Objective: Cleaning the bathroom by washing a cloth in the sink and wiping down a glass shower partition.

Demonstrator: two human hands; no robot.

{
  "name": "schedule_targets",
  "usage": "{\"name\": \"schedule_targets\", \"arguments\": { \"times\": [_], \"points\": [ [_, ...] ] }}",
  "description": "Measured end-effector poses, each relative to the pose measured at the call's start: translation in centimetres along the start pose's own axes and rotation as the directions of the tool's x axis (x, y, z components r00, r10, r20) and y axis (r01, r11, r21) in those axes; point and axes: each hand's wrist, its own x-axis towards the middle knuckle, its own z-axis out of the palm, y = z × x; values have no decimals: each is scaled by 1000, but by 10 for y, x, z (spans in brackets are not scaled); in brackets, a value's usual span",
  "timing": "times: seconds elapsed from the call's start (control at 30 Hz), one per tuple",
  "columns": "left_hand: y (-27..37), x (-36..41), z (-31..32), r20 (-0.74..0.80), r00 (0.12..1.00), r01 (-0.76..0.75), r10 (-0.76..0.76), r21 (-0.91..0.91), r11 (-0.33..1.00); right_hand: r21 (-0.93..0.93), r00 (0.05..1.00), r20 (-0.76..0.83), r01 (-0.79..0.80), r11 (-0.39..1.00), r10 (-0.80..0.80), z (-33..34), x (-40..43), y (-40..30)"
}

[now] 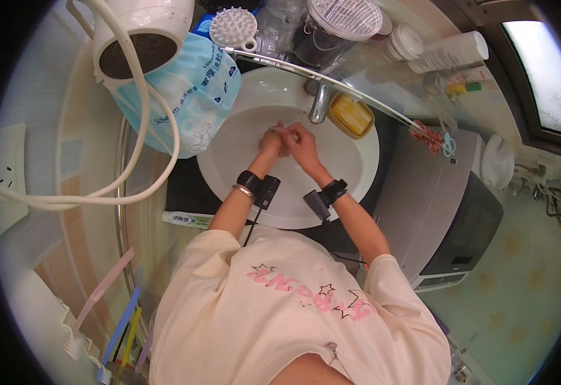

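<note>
Both hands meet over the white washbasin, below and to the left of the chrome faucet. My left hand is bent inward and partly covered by the fingers of my right hand, which press against it. A pale wet patch, perhaps lather, shows where they touch. Whether anything small lies between the palms is hidden. On the basin's right rim rests a yellow soap bar in a tan soap dish. A black strap with a small device circles each wrist.
A glass shelf crosses above the basin, with a white scalp brush and a lidded tub. A blue bag of face towels and a hair dryer's looped cord hang at left. A toothpaste tube lies by the basin.
</note>
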Motion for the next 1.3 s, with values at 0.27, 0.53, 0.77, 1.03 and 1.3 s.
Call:
{"name": "schedule_targets", "arguments": {
  "times": [0.27, 0.53, 0.77, 1.03, 1.3],
  "points": [
    [23, -41, 31, 265, 964, -42, 28, 50, 998, -74, 984, -138, -125, 989, 114, -7, 15, 32],
    [3, -2, -16, 12, 998, -58, 58, 357, 932, 145, 851, 396, -428, 892, 344, -52, 11, 27],
    [-38, 17, -39, 90, 994, 40, -53, 145, 989, 765, 834, 421, -538, 353, 358, -34, 1, 0],
    [-34, 8, -16, 195, 980, 109, -40, -360, 927, -206, 986, -86, 119, 971, -139, 21, -16, -10],
    [22, -33, -9, 224, 974, -16, 40, -108, 994, -339, 958, 133, -196, 920, 254, -9, 19, 35]
  ]
}}
